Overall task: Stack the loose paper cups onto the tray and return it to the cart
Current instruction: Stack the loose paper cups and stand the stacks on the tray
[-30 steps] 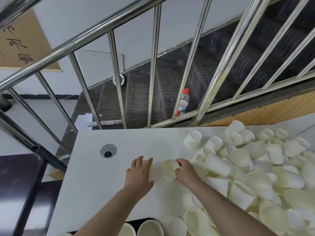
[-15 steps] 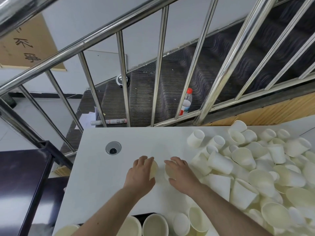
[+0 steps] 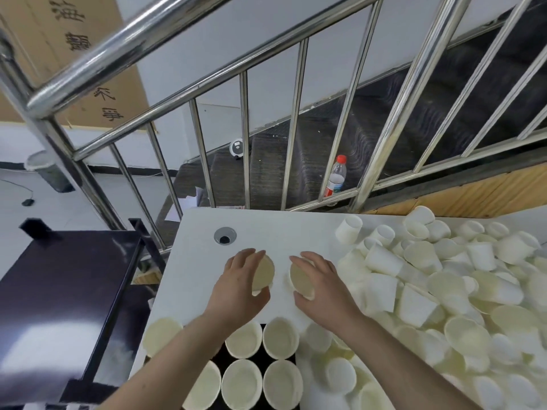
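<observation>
A: Item: white paper cup (image 3: 262,274) in the left hand (image 3: 236,287); a second white paper cup (image 3: 301,279) in the right hand (image 3: 321,287). Handling?

B: Light, thin-walled, easily crushed; take by the side wall, gently.

A: Hands?

B: Each curled round its own cup, mouths facing, a small gap between. Grip pressure unclear from here.

A: Location?

B: Mid-tabletop, behind the black tray (image 3: 257,355) of upright cups at the near edge; loose heap (image 3: 429,285) toward the right edge.
</observation>
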